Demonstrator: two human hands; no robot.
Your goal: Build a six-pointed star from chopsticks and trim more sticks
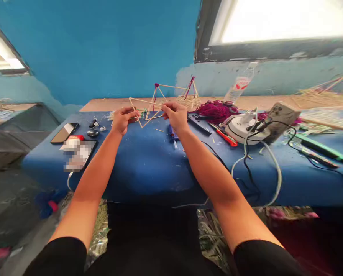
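Between my two hands a thin wooden stick frame (145,101), triangular in outline, is held up above the blue table (148,165). My left hand (124,118) pinches its left side, and my right hand (175,115) pinches its right corner. Behind it stands a stick structure (171,86) bound with purple yarn at its upper corners, with a woven part at its right. A blue glue gun (173,133) lies just below my right hand. The fingertips partly cover the frame's joints.
Right of my hands are purple yarn (217,110), a red cutter knife (227,137), a white power strip (246,128) with trailing cables, a propped phone (283,117) and a plastic bottle (240,83). Two phones lie at left, one the dark phone (64,133). A blue wall (116,50) rises behind.
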